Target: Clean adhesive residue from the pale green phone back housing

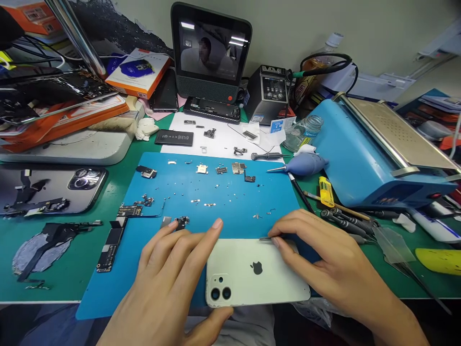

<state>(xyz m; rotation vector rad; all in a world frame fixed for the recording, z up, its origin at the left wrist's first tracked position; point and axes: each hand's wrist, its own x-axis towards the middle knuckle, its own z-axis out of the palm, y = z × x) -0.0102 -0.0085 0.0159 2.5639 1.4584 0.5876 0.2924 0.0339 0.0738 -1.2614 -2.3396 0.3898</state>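
A pale green phone back (237, 269) with a dark apple logo and two camera lenses lies across the near edge of the blue mat (187, 206). My left hand (169, 283) is at its camera end, fingers spread. The thumb tip is at the lower edge by the lenses, and the index fingertip points past the upper left corner. At the upper edge, my right hand (317, 250) pinches a thin metal blade (265, 239) between thumb and index finger, mostly hidden by the fingertips. A logic board (110, 245) and several tiny parts lie on the mat.
A dark phone back (50, 187) is at left. Behind the mat are a battery (174, 138), a smart display (212, 53) and a glass jar (306, 132). A blue air blower (304, 164), a blue heating plate (363, 158) and several screwdrivers (345, 223) occupy the right side.
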